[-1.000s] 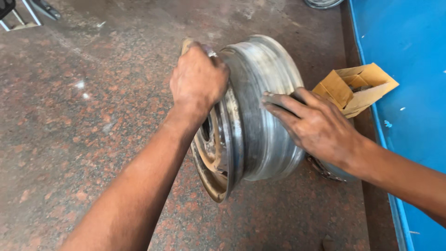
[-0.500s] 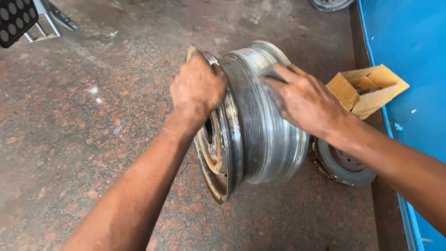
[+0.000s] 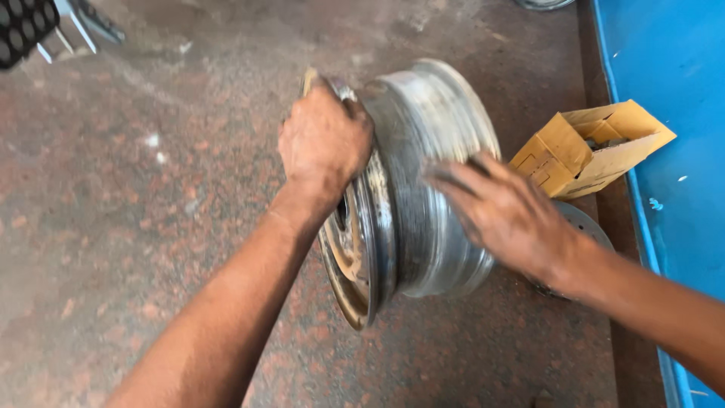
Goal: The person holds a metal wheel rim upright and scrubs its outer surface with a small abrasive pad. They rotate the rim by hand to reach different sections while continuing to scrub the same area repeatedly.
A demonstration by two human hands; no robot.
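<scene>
Wheel rim (image 3: 423, 196) upright as before, left hand (image 3: 323, 143) fingers clamped on edge, right hand (image 3: 506, 215) lower now, fingers flat.

Left hand (image 3: 325, 143) grips the upper rim edge of the upright steel wheel rim (image 3: 411, 196). Right hand (image 3: 510, 215) lies flat on its barrel. Open cardboard box (image 3: 593, 147) sits just beyond the right hand.
</scene>
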